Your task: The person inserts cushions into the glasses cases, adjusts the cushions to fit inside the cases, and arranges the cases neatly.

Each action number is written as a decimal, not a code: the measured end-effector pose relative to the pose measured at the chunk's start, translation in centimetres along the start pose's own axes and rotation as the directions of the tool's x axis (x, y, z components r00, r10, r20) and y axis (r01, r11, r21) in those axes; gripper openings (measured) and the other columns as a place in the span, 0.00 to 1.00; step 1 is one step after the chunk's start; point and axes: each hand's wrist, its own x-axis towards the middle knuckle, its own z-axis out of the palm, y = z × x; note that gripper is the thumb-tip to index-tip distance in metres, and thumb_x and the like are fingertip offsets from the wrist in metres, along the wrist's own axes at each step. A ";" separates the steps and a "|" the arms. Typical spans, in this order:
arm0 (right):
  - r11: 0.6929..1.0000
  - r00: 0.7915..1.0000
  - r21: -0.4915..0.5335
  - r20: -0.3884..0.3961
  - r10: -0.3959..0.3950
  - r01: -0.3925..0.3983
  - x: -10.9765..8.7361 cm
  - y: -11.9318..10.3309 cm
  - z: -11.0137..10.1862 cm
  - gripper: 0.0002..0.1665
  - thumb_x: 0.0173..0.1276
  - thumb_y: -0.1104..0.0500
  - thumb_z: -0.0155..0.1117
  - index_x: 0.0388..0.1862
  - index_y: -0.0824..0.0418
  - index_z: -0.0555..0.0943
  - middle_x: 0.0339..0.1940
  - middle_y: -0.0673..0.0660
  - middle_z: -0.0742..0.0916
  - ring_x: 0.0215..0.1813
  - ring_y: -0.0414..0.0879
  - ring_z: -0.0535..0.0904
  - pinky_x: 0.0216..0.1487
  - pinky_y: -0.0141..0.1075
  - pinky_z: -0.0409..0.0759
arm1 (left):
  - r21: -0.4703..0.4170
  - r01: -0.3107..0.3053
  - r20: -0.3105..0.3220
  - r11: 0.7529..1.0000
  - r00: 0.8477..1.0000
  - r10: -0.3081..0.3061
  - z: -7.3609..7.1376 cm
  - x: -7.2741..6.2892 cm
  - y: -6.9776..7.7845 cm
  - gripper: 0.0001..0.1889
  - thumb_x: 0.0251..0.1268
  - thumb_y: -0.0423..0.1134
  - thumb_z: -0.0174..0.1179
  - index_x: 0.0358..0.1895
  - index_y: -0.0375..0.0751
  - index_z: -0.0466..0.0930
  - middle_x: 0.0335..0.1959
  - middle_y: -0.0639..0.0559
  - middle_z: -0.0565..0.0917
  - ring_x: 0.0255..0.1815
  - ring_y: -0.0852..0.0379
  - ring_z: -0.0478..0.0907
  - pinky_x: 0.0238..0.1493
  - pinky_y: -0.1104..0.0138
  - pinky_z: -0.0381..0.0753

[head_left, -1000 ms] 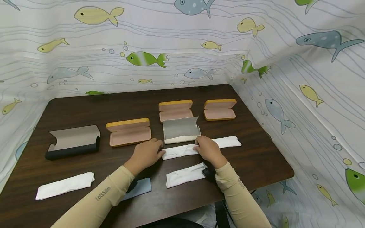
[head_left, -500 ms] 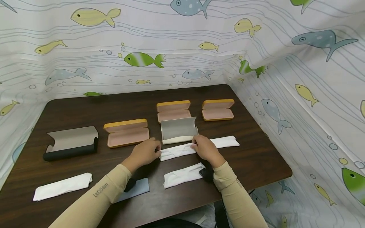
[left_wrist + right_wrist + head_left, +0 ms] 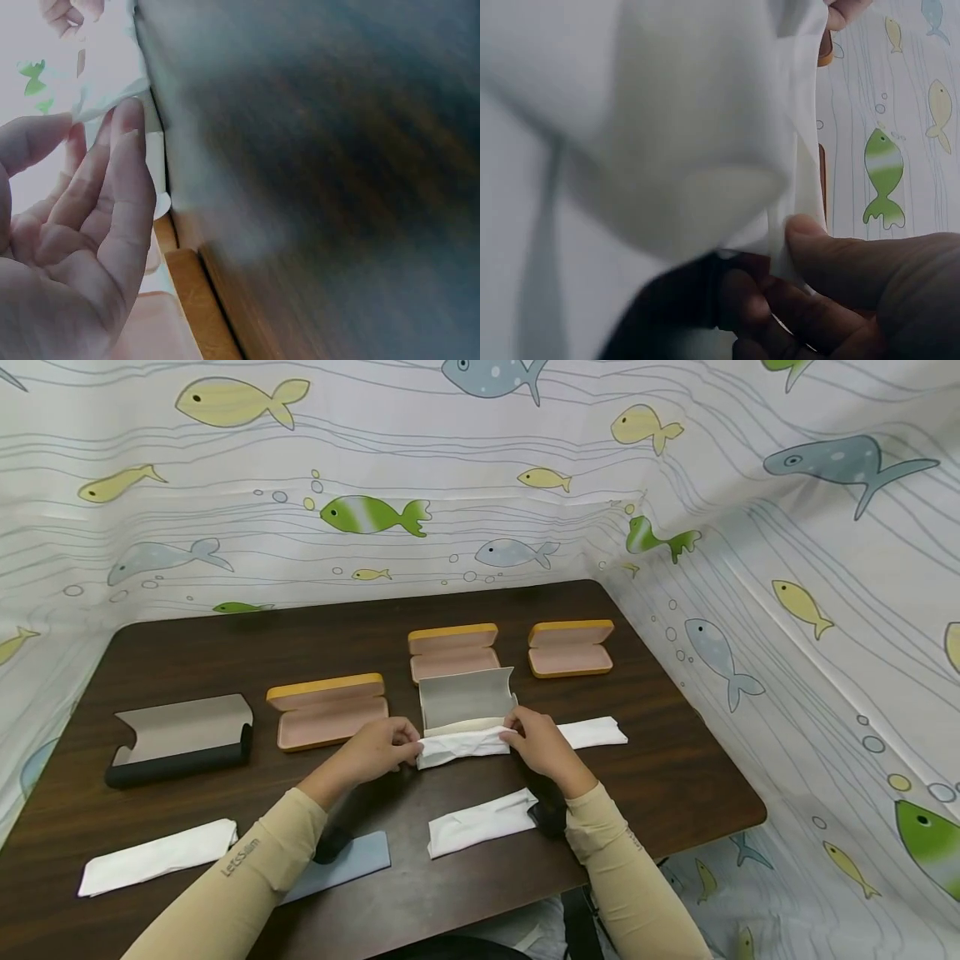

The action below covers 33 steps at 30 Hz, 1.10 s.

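A folded white cloth (image 3: 461,746) stretches between my two hands, close over the front edge of an open glasses case (image 3: 467,695) with grey lining and a cream outside. My left hand (image 3: 372,748) pinches the cloth's left end; in the left wrist view its thumb and fingertips meet at the cloth's corner. The right hand (image 3: 543,742) pinches the other end between thumb and fingers, as the right wrist view shows. Behind the right hand, another folded white cloth (image 3: 596,732) lies on the table. A third white cloth (image 3: 480,822) lies nearer the front edge.
Open yellow glasses cases with pink lining stand at left (image 3: 333,724), behind the cream one (image 3: 453,664), and at right (image 3: 572,662). An open black case (image 3: 183,760) is far left. A white cloth (image 3: 157,857) and a blue-grey cloth (image 3: 352,862) lie in front.
Both hands have raised the white cloth from the table towards the cream case, so it now overlaps the case's front edge in the head view. The view has shifted slightly.
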 end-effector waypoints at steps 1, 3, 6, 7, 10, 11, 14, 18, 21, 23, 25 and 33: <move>1.000 1.000 0.000 -0.007 0.002 -0.002 0.1 0.0 -0.1 0.06 0.71 0.60 0.68 0.40 0.60 0.80 0.32 0.52 0.82 0.34 0.46 0.75 0.39 0.41 0.76 | -0.025 0.013 -0.003 1.000 1.000 -0.014 0.0 0.1 0.0 0.05 0.74 0.36 0.60 0.41 0.37 0.79 0.31 0.49 0.86 0.31 0.52 0.82 0.35 0.62 0.83; 1.000 1.000 -0.003 -0.018 0.006 -0.006 0.2 0.0 -0.2 0.06 0.72 0.59 0.68 0.40 0.60 0.79 0.32 0.52 0.82 0.33 0.46 0.74 0.38 0.40 0.75 | -0.054 0.026 -0.014 0.998 1.000 -0.027 0.1 0.3 0.1 0.06 0.75 0.36 0.60 0.41 0.36 0.79 0.32 0.48 0.87 0.32 0.51 0.83 0.35 0.62 0.84; 1.000 0.999 -0.003 -0.040 0.002 -0.002 0.6 -0.1 -0.6 0.06 0.72 0.60 0.68 0.39 0.60 0.79 0.30 0.52 0.80 0.32 0.46 0.72 0.36 0.39 0.74 | -0.071 0.030 -0.036 0.997 0.999 -0.032 0.0 0.8 0.3 0.06 0.75 0.36 0.60 0.41 0.36 0.79 0.32 0.48 0.88 0.33 0.50 0.85 0.34 0.62 0.84; 1.000 0.999 0.001 -0.044 0.000 0.000 0.7 -0.1 -0.7 0.06 0.72 0.60 0.68 0.39 0.60 0.79 0.29 0.52 0.80 0.32 0.46 0.72 0.35 0.39 0.73 | -0.074 0.028 -0.041 0.997 0.999 -0.031 -0.1 0.9 0.4 0.06 0.75 0.36 0.60 0.41 0.36 0.79 0.32 0.48 0.88 0.34 0.50 0.86 0.34 0.62 0.85; 1.000 0.999 0.009 -0.053 -0.011 0.012 1.1 -0.3 -1.2 0.07 0.71 0.61 0.68 0.38 0.61 0.78 0.29 0.53 0.79 0.31 0.46 0.71 0.35 0.39 0.72 | -0.075 0.032 -0.050 0.997 0.998 -0.035 -0.3 1.3 0.6 0.06 0.75 0.36 0.60 0.41 0.36 0.79 0.33 0.49 0.88 0.36 0.51 0.86 0.33 0.62 0.85; 1.000 0.998 0.010 -0.054 -0.012 0.013 1.3 -0.3 -1.4 0.07 0.71 0.61 0.68 0.39 0.61 0.78 0.29 0.53 0.80 0.31 0.46 0.71 0.35 0.39 0.72 | -0.078 0.039 -0.053 0.996 0.998 -0.044 -0.4 1.5 0.6 0.06 0.75 0.36 0.60 0.41 0.36 0.79 0.33 0.49 0.88 0.36 0.51 0.86 0.33 0.62 0.85; 1.000 0.999 0.004 -0.047 -0.003 0.004 1.9 -0.4 -1.8 0.06 0.72 0.61 0.68 0.40 0.62 0.79 0.30 0.54 0.80 0.31 0.47 0.71 0.36 0.39 0.73 | -0.088 0.042 -0.052 0.995 0.998 -0.046 -0.5 2.1 0.7 0.07 0.76 0.37 0.59 0.41 0.36 0.79 0.34 0.48 0.88 0.37 0.51 0.87 0.33 0.62 0.85; 1.000 1.000 -0.008 -0.024 0.008 -0.008 2.7 -0.5 -2.2 0.06 0.72 0.61 0.67 0.42 0.62 0.80 0.33 0.55 0.82 0.32 0.47 0.73 0.37 0.40 0.74 | -0.142 0.051 -0.047 0.989 0.997 -0.058 -0.8 2.8 0.6 0.07 0.76 0.36 0.58 0.43 0.33 0.78 0.36 0.46 0.88 0.39 0.49 0.87 0.36 0.60 0.86; 1.000 1.000 -0.002 -0.007 0.008 -0.008 3.3 -0.4 -2.4 0.06 0.74 0.61 0.66 0.45 0.63 0.80 0.35 0.57 0.83 0.34 0.49 0.74 0.39 0.42 0.76 | -0.179 0.070 -0.043 0.981 0.996 -0.079 -1.0 3.2 0.4 0.08 0.77 0.36 0.58 0.45 0.32 0.77 0.37 0.44 0.88 0.41 0.48 0.87 0.38 0.58 0.87; 1.000 1.000 -0.004 -0.001 0.013 -0.013 3.7 -0.3 -2.6 0.07 0.75 0.61 0.64 0.47 0.63 0.81 0.37 0.58 0.84 0.36 0.49 0.75 0.40 0.42 0.76 | -0.207 0.079 -0.035 0.975 0.996 -0.088 -1.1 3.5 0.2 0.09 0.77 0.36 0.57 0.46 0.31 0.77 0.38 0.43 0.88 0.42 0.48 0.87 0.40 0.58 0.87; 1.000 1.000 0.013 0.013 0.027 -0.027 4.0 -0.1 -2.7 0.08 0.76 0.61 0.62 0.50 0.64 0.80 0.39 0.58 0.84 0.36 0.49 0.78 0.39 0.42 0.78 | -0.256 0.092 -0.019 0.962 0.995 -0.100 -1.2 3.8 0.1 0.10 0.78 0.36 0.56 0.48 0.31 0.76 0.40 0.41 0.88 0.43 0.47 0.87 0.41 0.57 0.87; 0.934 0.986 0.325 0.119 0.115 -0.148 4.6 0.2 -3.2 0.12 0.79 0.66 0.57 0.56 0.70 0.77 0.39 0.63 0.81 0.35 0.52 0.88 0.40 0.40 0.87 | -0.465 0.168 0.050 0.869 0.985 -0.163 -1.6 4.5 0.0 0.11 0.80 0.37 0.51 0.51 0.30 0.73 0.47 0.39 0.81 0.45 0.50 0.84 0.45 0.59 0.87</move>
